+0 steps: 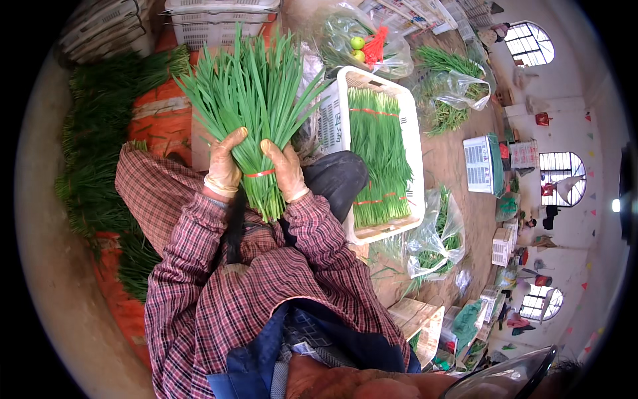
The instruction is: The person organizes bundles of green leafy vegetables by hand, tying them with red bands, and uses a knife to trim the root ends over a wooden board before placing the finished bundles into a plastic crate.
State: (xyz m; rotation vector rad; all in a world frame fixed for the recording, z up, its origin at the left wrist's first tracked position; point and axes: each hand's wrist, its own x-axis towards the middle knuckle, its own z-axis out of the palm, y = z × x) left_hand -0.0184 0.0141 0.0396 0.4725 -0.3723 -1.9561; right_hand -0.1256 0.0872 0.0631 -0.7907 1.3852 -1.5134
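Observation:
A bunch of long green leafy stalks, likely garlic chives [259,99], fans out upward between my two gloved hands. A thin red band [260,173] circles it near the stalk ends, which point down toward my lap. My left hand [224,162] grips one side of the bunch and my right hand [285,167] the other, thumbs on the leaves. Right of my knee stands a white plastic crate [419,189] holding banded bunches [379,144] laid in rows. A dark loose heap of the same greens [99,149] lies at the left on an orange sheet [157,117].
Stacked white crates [222,25] stand at the top. A plastic bag with round green fruits and red ties [374,47] lies beyond the filled crate. Clear bags of greens [436,244] rest on the floor at the right. Farther off are more crates [481,164] and distant people.

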